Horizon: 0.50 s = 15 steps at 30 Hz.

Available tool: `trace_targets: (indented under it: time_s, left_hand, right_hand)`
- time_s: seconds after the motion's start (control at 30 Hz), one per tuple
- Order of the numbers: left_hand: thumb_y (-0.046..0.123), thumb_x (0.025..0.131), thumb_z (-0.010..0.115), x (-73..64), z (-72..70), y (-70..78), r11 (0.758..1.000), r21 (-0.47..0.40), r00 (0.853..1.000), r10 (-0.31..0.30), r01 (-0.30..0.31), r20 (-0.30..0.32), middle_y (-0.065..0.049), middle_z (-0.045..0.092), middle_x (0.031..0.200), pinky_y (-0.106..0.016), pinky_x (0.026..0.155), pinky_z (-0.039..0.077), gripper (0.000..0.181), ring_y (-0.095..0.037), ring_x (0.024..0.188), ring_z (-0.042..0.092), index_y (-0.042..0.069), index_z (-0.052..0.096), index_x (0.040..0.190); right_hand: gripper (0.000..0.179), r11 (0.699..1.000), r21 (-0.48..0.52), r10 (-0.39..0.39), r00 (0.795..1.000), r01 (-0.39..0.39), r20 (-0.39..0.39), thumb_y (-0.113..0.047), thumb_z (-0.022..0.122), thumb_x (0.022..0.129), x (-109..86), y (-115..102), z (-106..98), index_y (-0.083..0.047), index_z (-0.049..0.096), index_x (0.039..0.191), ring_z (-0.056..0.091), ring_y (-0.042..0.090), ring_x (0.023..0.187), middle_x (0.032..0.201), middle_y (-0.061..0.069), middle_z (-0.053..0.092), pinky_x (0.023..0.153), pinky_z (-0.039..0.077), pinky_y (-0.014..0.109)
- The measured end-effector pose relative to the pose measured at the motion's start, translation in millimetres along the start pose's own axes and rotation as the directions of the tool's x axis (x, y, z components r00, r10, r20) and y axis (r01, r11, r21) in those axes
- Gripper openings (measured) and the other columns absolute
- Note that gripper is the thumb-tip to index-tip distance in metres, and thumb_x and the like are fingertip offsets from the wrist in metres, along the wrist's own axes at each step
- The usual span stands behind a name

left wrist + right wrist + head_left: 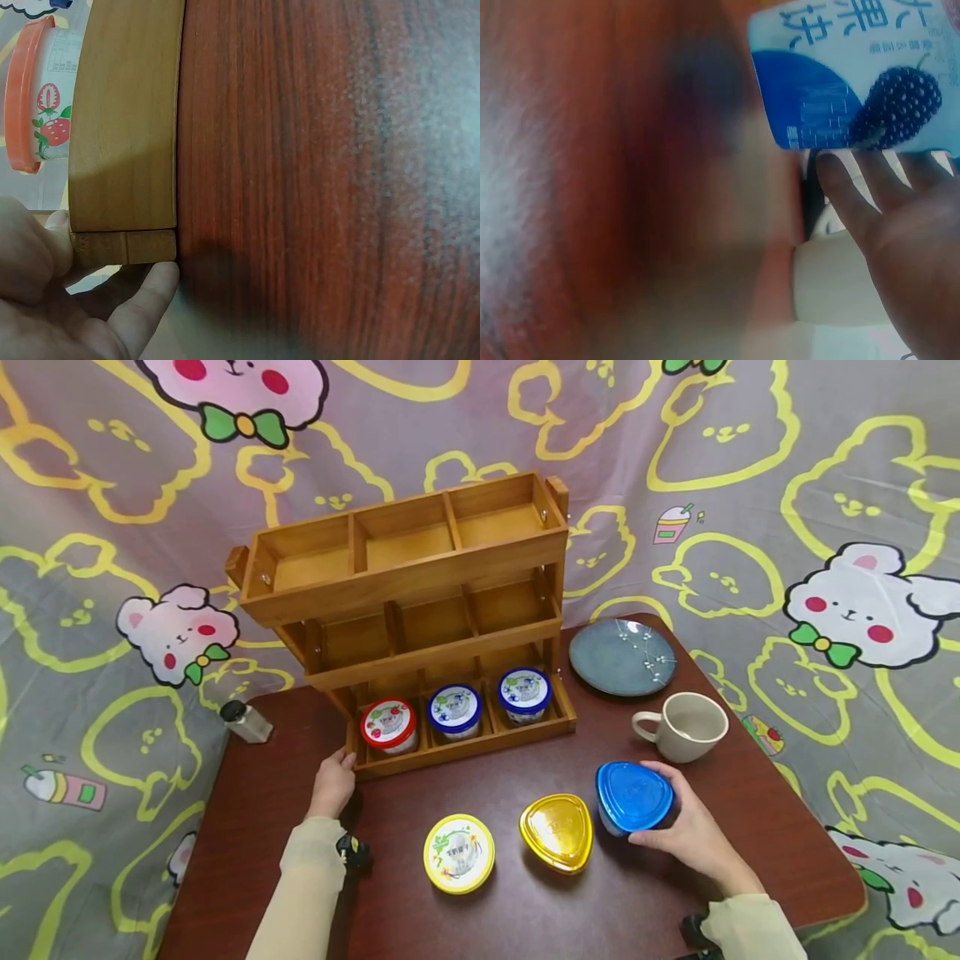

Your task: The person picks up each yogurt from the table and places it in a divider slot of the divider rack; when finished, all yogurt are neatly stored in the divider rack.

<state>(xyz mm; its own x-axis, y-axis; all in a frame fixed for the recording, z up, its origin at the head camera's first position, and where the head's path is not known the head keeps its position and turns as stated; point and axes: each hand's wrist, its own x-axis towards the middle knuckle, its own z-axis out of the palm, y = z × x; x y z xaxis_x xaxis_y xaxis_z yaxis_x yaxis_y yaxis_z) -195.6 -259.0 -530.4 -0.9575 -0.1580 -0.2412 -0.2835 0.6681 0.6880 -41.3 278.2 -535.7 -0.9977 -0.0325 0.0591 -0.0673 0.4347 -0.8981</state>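
My left hand [333, 783] grips the lower left corner of a three-tier wooden rack [420, 572]; the left wrist view shows its thumb and a finger against the end of the bottom board [127, 150]. On the right, my right hand [693, 831] holds a three-sided cup with a blue lid [636, 797] between thumb and fingers. Its side, printed with a blackberry [900, 105], shows in the right wrist view. Beside it stands a gold-lidded three-sided cup [557, 833], and left of that a yellow-lidded round cup [459, 853].
Along the rack's bottom tier sit a red-lidded cup [388, 725] and two blue-lidded cups [454, 710]. A beige mug [690, 727] and a blue-grey plate [622, 657] are at the right. A small black-capped jar [247, 722] stands at the left edge of the table [397, 910].
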Motion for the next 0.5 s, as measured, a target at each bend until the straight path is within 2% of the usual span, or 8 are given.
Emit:
trace_targets:
  time_s: [0.23, 0.3, 0.43, 0.5]
  left_hand:
    - [0.017, 0.108, 0.036, 0.9, 0.1, 0.0, 1.0, -0.005, 1.0, -0.011, 0.011, 0.008, -0.033, 0.036, 0.148, -0.057, 0.112, 0.028, 0.05, -0.047, 0.137, 0.033, -0.013, 0.031, 0.147]
    - [0.017, 0.108, 0.036, 0.7, 0.1, 0.2, 1.0, -0.005, 1.0, -0.009, 0.009, 0.003, -0.033, 0.036, 0.148, -0.056, 0.112, 0.029, 0.049, -0.047, 0.137, 0.034, -0.013, 0.032, 0.147]
    - [0.018, 0.108, 0.036, 0.2, 0.1, 0.9, 1.0, -0.001, 1.0, -0.003, 0.003, 0.0, -0.034, 0.037, 0.147, -0.057, 0.111, 0.029, 0.049, -0.047, 0.136, 0.035, -0.013, 0.033, 0.147]
    - [0.018, 0.108, 0.037, 0.1, 0.0, 0.9, 1.0, 0.002, 1.0, 0.001, -0.001, -0.003, -0.034, 0.037, 0.147, -0.057, 0.111, 0.029, 0.05, -0.048, 0.135, 0.036, -0.013, 0.033, 0.146]
  right_hand:
    - [0.105, 0.998, -0.058, -0.009, 0.991, 0.001, -0.133, -0.02, 0.093, 0.069, -2.3, -25.1, -0.7, -0.015, 0.029, 0.151, 0.04, 0.041, 0.126, 0.146, 0.016, 0.041, 0.092, 0.046, 0.052]
    - [0.105, 0.997, -0.079, -0.01, 0.984, -0.004, -0.177, -0.021, 0.093, 0.069, -3.1, -34.0, -0.6, -0.016, 0.027, 0.152, 0.04, 0.043, 0.126, 0.146, 0.017, 0.04, 0.089, 0.049, 0.04]
    - [0.105, 0.997, -0.074, -0.012, 0.964, -0.008, -0.265, -0.02, 0.092, 0.07, -4.2, -51.7, -0.3, -0.014, 0.026, 0.152, 0.04, 0.043, 0.126, 0.146, 0.018, 0.04, 0.084, 0.043, 0.016]
    - [0.104, 0.998, -0.067, -0.011, 0.953, -0.01, -0.304, -0.019, 0.092, 0.071, -4.4, -60.0, -0.2, -0.013, 0.026, 0.152, 0.041, 0.042, 0.125, 0.146, 0.017, 0.04, 0.082, 0.04, 0.009]
